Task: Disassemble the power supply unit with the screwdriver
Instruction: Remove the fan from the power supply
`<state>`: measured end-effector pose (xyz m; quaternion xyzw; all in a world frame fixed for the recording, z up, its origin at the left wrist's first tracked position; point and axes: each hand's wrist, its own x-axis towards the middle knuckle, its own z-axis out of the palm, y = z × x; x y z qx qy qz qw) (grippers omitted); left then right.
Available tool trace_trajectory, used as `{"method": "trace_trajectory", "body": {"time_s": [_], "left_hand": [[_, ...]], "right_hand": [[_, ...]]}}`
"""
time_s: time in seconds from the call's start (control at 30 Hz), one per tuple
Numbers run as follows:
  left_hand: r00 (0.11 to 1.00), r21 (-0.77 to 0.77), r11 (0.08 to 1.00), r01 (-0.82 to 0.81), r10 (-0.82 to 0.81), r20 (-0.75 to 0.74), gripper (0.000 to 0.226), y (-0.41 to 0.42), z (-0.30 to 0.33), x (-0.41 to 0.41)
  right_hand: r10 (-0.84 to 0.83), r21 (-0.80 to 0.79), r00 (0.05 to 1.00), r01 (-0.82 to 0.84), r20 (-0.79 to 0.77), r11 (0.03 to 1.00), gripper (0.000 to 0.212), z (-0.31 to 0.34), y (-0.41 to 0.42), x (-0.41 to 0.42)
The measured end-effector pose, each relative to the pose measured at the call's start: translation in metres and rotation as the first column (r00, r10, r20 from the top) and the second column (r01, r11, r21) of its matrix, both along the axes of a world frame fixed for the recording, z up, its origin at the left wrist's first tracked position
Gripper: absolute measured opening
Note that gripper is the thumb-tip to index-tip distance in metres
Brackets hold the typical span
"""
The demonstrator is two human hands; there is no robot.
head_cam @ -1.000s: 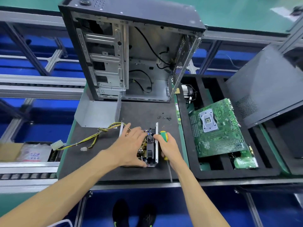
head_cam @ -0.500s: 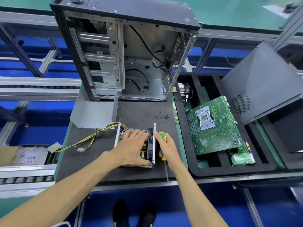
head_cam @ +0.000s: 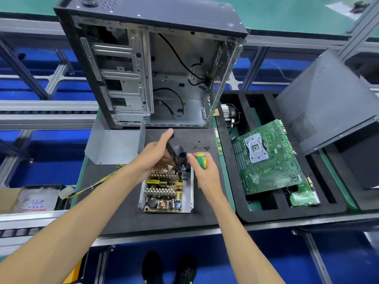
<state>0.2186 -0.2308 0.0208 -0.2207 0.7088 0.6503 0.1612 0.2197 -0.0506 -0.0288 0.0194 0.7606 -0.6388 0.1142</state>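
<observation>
The open power supply unit lies on the black mat, its circuit board with heatsinks and coils exposed inside the metal shell. My left hand holds a black fan lifted above the unit's far end, with thin wires still running down to the board. My right hand grips the green and yellow screwdriver just right of the fan. The yellow and black cable bundle trails left from the unit to a white connector.
An empty PC case stands behind the mat. A bent metal cover lies at the back left. Several loose screws sit near the fan. A foam tray on the right holds a green motherboard and a cooler.
My left hand has come off the unit's board and lifted the black fan up and away from me. My right hand has risen with the screwdriver. The camera view has shifted.
</observation>
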Motion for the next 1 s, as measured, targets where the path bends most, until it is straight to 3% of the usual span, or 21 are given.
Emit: {"method": "trace_trajectory", "body": {"time_s": [0.1,0.23,0.33,0.4,0.47,0.5,0.57,0.67,0.73,0.9,1.0], "left_hand": [[0.997,-0.066,0.997,0.031,-0.026,0.068,0.098,0.006,0.005,-0.011],[0.998,-0.033,0.999,0.027,-0.025,0.062,0.093,0.019,0.013,-0.022],[0.998,-0.069,0.996,0.06,-0.06,0.014,0.088,0.024,0.013,-0.027],[0.995,-0.092,0.992,0.091,-0.094,-0.023,0.077,0.02,0.011,-0.029],[0.986,-0.24,0.962,0.128,-0.149,-0.07,0.054,0.014,0.005,-0.03],[0.974,-0.396,0.905,0.152,-0.206,-0.096,0.039,0.01,-0.002,-0.03],[0.926,-0.663,0.709,0.242,-0.372,-0.059,0.022,0.005,-0.017,-0.028],[0.807,-0.756,0.485,0.44,-0.582,0.096,0.027,0.008,-0.041,-0.021],[0.766,-0.793,0.392,0.467,-0.627,0.141,0.027,0.009,-0.053,-0.02],[0.856,-0.697,0.606,0.384,-0.517,0.022,0.029,0.013,-0.064,-0.022],[0.853,-0.672,0.618,0.407,-0.52,0.039,0.02,0.014,-0.064,-0.021]], "right_hand": [[0.102,0.077,0.993,-0.097,-0.066,0.992,0.054,0.014,0.001,-0.004],[0.162,-0.001,0.979,-0.164,-0.122,0.987,0.061,0.025,0.001,-0.007],[0.106,-0.024,0.98,-0.112,-0.167,0.993,0.049,0.03,-0.004,-0.011],[-0.021,-0.099,0.994,0.01,-0.107,0.995,0.037,0.033,-0.005,-0.016],[-0.144,-0.2,0.983,0.164,0.113,0.966,0.042,0.033,-0.003,-0.022],[-0.182,-0.247,0.956,0.238,0.228,0.939,0.048,0.035,-0.002,-0.025],[-0.232,-0.325,0.905,0.353,0.355,0.877,0.059,0.035,-0.002,-0.029],[-0.19,-0.319,0.893,0.335,0.409,0.887,0.078,0.034,-0.008,-0.028],[-0.127,-0.287,0.899,0.263,0.418,0.921,0.083,0.033,-0.011,-0.029],[-0.036,-0.276,0.911,0.163,0.411,0.947,0.063,0.037,-0.014,-0.032],[-0.003,-0.297,0.921,0.129,0.389,0.946,0.066,0.032,-0.022,-0.024]]}}
